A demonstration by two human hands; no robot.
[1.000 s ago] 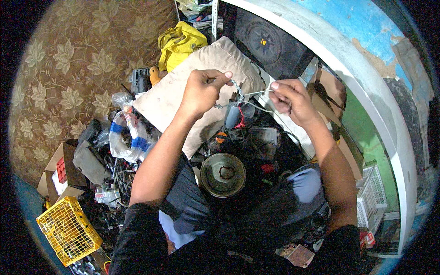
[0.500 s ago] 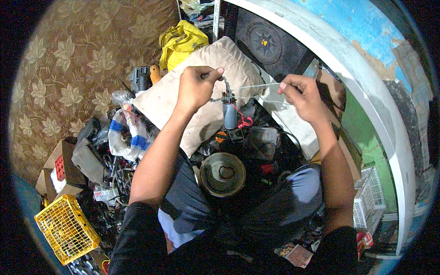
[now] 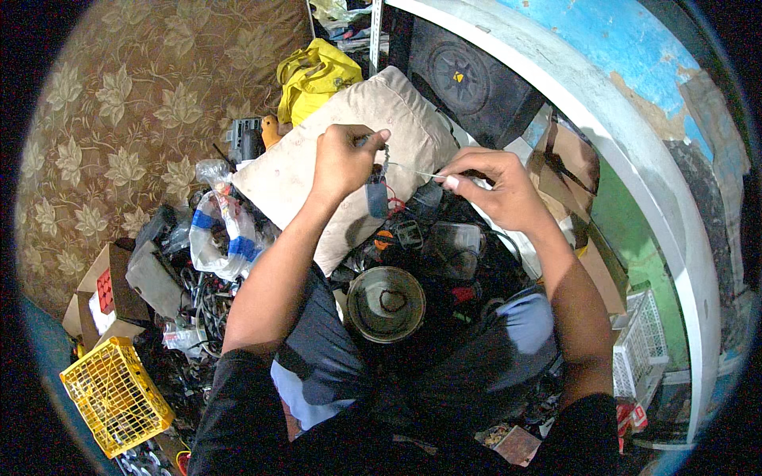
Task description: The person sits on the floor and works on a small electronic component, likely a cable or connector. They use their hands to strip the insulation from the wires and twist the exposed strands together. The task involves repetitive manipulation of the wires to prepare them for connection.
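My left hand point(image 3: 343, 161) is raised over the pillow, thumb and fingers pinched on a dark twisted cable point(image 3: 386, 155). From that cable hangs a small blue-grey cylinder point(image 3: 377, 201), with a thin red wire point(image 3: 393, 198) beside it. To the right, my right hand point(image 3: 500, 190) pinches a thin pale wire point(image 3: 417, 171), which stretches across to the dark cable. How the wire joins the cable is too small to make out. Below both hands, between my knees, stands a round metal pot point(image 3: 365, 309) with a dark ring inside.
A beige pillow point(image 3: 317, 190) lies behind my left hand, a black speaker point(image 3: 460, 75) beyond it. Cables and a clear plastic container point(image 3: 454, 247) clutter the floor. Yellow crate point(image 3: 117, 393) and cardboard box point(image 3: 119, 309) stand left; a white basket point(image 3: 639, 341) stands right.
My right hand has moved left and slightly down, closer to my left hand, and less wire shows between them. The hanging cylinder has shifted left and tilted a little.
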